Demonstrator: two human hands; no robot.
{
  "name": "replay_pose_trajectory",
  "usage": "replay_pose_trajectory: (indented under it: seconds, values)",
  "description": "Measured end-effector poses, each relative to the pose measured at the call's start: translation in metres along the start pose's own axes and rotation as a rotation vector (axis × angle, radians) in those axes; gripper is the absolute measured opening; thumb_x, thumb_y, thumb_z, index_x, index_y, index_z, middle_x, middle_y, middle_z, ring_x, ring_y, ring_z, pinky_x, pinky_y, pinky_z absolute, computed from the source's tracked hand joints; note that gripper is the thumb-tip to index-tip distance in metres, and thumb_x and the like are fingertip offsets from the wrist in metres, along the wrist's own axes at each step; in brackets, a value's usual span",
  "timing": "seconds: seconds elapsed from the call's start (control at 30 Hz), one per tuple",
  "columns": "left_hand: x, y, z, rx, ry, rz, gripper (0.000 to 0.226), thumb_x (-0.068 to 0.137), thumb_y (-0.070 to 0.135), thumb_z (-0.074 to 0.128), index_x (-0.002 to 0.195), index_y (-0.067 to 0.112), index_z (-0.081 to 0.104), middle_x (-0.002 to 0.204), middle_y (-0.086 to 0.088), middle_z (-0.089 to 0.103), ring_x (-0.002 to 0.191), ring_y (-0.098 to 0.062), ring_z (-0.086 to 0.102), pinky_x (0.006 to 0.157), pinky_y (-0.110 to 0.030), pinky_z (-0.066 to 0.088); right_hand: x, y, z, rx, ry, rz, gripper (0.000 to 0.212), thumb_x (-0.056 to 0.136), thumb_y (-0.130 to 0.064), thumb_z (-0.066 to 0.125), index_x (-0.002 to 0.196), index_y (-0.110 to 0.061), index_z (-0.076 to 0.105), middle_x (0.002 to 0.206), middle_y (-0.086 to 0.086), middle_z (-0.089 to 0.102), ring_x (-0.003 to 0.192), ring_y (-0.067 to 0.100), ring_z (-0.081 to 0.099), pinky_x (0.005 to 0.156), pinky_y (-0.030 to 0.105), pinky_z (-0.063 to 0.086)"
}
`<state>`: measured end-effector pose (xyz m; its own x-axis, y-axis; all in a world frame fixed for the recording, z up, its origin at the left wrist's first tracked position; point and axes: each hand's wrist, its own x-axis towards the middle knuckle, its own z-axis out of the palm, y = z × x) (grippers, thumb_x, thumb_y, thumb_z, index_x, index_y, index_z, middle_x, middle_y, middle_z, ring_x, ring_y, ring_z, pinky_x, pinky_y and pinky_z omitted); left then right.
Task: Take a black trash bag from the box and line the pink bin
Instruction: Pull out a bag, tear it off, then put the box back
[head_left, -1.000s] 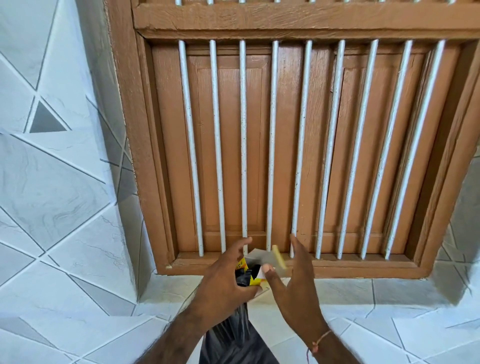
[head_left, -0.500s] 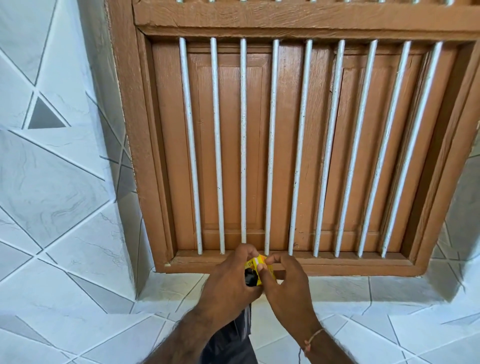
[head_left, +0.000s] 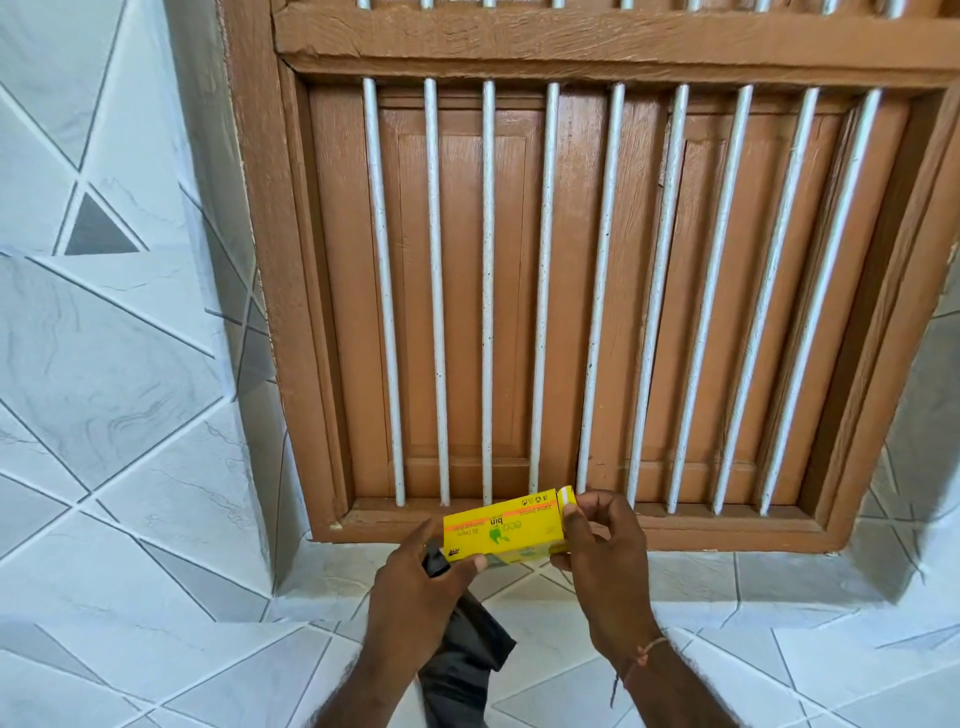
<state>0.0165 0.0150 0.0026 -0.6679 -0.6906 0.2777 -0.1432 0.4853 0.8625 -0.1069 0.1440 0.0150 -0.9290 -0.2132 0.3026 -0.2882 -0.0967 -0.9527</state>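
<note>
Hands meet low in the view, at about 6 o'clock, before a brown wooden window (head_left: 519, 312) with white vertical bars (head_left: 540, 291). The yellow trash bag box (head_left: 506, 527) lies level between them: the right hand (head_left: 605, 551) has its grip closed on the end at 3 o'clock, thumb on the flap, while the left hand (head_left: 421, 582) pinches the lower edge at 9 o'clock. A black trash bag (head_left: 467, 660) hangs down under the left palm, also in its grip. White geometric tiles (head_left: 104, 364) cover the wall around
</note>
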Motion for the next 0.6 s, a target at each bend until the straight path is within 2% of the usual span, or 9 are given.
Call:
replay_pose_trajectory:
  seconds: [0.13,0.23,0.33,0.37,0.43,0.5,0.53,0.57,0.6]
  values:
    - [0.003,-0.002,0.004,-0.067,-0.002,0.0,0.033,0.08,0.032,0.074,0.11,0.042,0.065,0.097,0.028,0.072,0.093,0.012,0.063,0.088,-0.016,0.049,0.002,0.009,0.001,-0.005,-0.007,0.049,0.005,0.094,-0.017,0.058,0.093,-0.014,0.061,0.092,-0.001,0.068,0.084,0.02,0.07,0.061,0.029,0.062]
    - [0.003,0.001,0.004,-0.062,0.044,-0.003,0.041,0.078,0.035,0.076,0.118,0.033,0.066,0.1,0.026,0.072,0.095,0.008,0.065,0.091,-0.019,0.05,-0.002,0.012,0.003,0.039,-0.007,0.048,0.013,0.096,-0.025,0.053,0.092,-0.019,0.063,0.093,-0.005,0.069,0.09,0.017,0.069,0.071,0.034,0.062]
    - [0.001,0.011,0.007,-0.047,0.091,-0.015,0.035,0.078,0.034,0.077,0.11,0.034,0.066,0.088,0.039,0.065,0.086,0.023,0.058,0.075,0.003,0.043,-0.012,0.018,0.007,0.025,-0.022,0.011,0.021,0.093,-0.039,0.051,0.102,-0.028,0.067,0.103,-0.006,0.071,0.099,0.014,0.067,0.086,0.036,0.057]
    - [0.001,0.013,0.008,-0.047,0.093,-0.01,0.035,0.078,0.032,0.077,0.11,0.037,0.064,0.082,0.044,0.06,0.083,0.029,0.054,0.068,0.008,0.037,-0.014,0.022,0.008,-0.01,-0.02,0.0,0.023,0.093,-0.037,0.054,0.109,-0.027,0.067,0.108,-0.005,0.071,0.103,0.016,0.066,0.09,0.037,0.055]
    - [0.003,0.014,0.008,-0.033,0.059,-0.003,0.039,0.079,0.027,0.078,0.112,0.038,0.062,0.072,0.052,0.056,0.081,0.034,0.05,0.065,0.012,0.032,-0.015,0.029,0.007,-0.019,-0.003,0.042,0.022,0.092,-0.022,0.061,0.113,-0.02,0.067,0.111,-0.001,0.071,0.103,0.018,0.065,0.092,0.036,0.053]
    - [0.007,0.014,0.005,0.028,-0.001,0.0,0.04,0.08,0.027,0.076,0.115,0.038,0.061,0.083,0.05,0.059,0.087,0.028,0.054,0.079,0.005,0.04,-0.01,0.035,0.003,-0.004,0.01,0.108,0.018,0.089,-0.011,0.065,0.106,-0.016,0.067,0.105,0.001,0.071,0.097,0.018,0.065,0.089,0.036,0.053]
    - [0.01,0.012,0.004,0.06,-0.035,-0.008,0.042,0.081,0.031,0.075,0.121,0.033,0.062,0.097,0.041,0.064,0.096,0.019,0.058,0.088,-0.005,0.045,-0.005,0.038,0.0,0.002,0.028,0.148,0.015,0.087,-0.008,0.067,0.102,-0.014,0.068,0.103,0.003,0.07,0.094,0.02,0.065,0.088,0.038,0.053]
    - [0.013,0.01,0.003,0.086,-0.043,-0.022,0.045,0.081,0.034,0.074,0.125,0.029,0.062,0.107,0.028,0.067,0.103,0.007,0.061,0.089,-0.013,0.048,0.001,0.043,-0.004,0.0,0.058,0.176,0.013,0.086,-0.007,0.068,0.097,-0.013,0.067,0.101,0.004,0.07,0.092,0.024,0.065,0.086,0.039,0.053]
    - [0.015,0.007,0.002,0.094,-0.022,-0.047,0.039,0.082,0.035,0.072,0.119,0.024,0.065,0.105,0.017,0.069,0.104,-0.007,0.064,0.083,-0.016,0.048,0.007,0.05,-0.006,-0.046,0.089,0.187,0.011,0.085,-0.006,0.069,0.094,-0.011,0.066,0.099,0.005,0.069,0.091,0.027,0.064,0.083,0.038,0.05]
